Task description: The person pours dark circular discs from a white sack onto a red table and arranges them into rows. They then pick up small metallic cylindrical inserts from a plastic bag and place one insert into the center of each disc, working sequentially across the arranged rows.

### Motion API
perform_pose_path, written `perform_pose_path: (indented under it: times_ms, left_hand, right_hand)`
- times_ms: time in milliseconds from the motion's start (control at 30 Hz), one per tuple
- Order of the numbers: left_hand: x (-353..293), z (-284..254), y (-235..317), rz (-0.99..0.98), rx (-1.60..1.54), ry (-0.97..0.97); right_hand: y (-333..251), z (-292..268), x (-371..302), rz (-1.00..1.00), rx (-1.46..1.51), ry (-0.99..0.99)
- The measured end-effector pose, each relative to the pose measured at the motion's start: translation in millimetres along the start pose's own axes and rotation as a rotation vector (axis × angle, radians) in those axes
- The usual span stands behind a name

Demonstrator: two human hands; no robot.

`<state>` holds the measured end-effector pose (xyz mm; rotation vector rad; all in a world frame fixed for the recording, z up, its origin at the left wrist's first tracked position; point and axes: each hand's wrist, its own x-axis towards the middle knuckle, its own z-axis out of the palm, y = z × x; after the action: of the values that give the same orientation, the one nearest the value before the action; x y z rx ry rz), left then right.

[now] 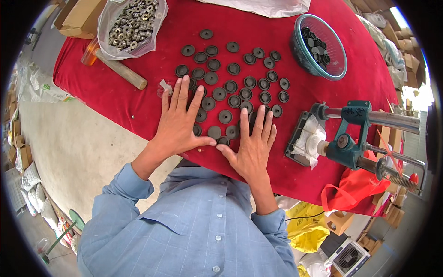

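Several round black discs [225, 116] with raised rims lie spread over the red cloth in front of me. My left hand [177, 117] rests flat at their left side, fingers apart and covering some of them. To the right, my right hand [253, 150] lies with its fingers stretched out over the near discs, hiding part of them. Both thumbs come close together by a disc [223, 141] near the cloth's front edge. Neither hand grips anything.
A plastic bag of metal rings [134, 27] stands at the far left beside a mallet [121, 69] and a cardboard box [83, 18]. A clear basin [341, 60] at the far right holds more black discs. The green hand press [353, 134] stands on the right.
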<state>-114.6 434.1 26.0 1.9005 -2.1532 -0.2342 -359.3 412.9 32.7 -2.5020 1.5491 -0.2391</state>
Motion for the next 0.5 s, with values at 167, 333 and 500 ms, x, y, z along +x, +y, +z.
perform_pose_path:
  times_ms: [167,333,500]
  left_hand:
    - [28.4,7.4,-0.1,-0.036,0.030,0.037]
    - [32.1,3.5,1.4,-0.059,0.038,0.027]
    - [34.9,-21.4,-13.2,-0.086,-0.020,0.057]
  right_hand:
    - [8.2,3.0,33.1,-0.030,-0.049,0.071]
    - [13.3,-5.0,37.5,-0.058,-0.068,0.054]
    - [47.3,-17.9,49.1,0.041,0.129,0.170]
